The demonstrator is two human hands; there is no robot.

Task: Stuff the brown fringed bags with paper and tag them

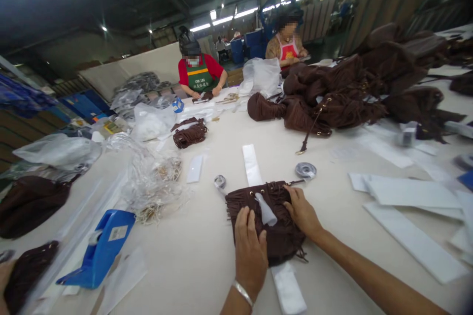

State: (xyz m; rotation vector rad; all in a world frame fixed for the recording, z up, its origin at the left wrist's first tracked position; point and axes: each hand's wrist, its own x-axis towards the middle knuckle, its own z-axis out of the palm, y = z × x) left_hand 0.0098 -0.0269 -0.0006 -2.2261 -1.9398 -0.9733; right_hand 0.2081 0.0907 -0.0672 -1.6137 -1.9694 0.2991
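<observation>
A dark brown fringed bag (284,238) lies flat in front of me, on top of a long white strip (252,165) that sticks out above and below it. My left hand (251,248) rests on the bag's lower left, fingers stretched out. At the upper right edge my right hand (301,209) touches the bag with spread fingers. A piece of pale wrapping (266,210) hangs at the bag's middle, below gold eyelets. Wrapped grey coils, one at the right (306,170) and a smaller one at the left (219,181), lie by its top corners.
A blue tape dispenser (107,246) and clear plastic bags (148,172) are at left. White strips (414,236) lie at right. A heap of brown bags (332,88) fills the far right. Two co-workers (201,76) sit opposite; another person's hand (5,275) shows at left.
</observation>
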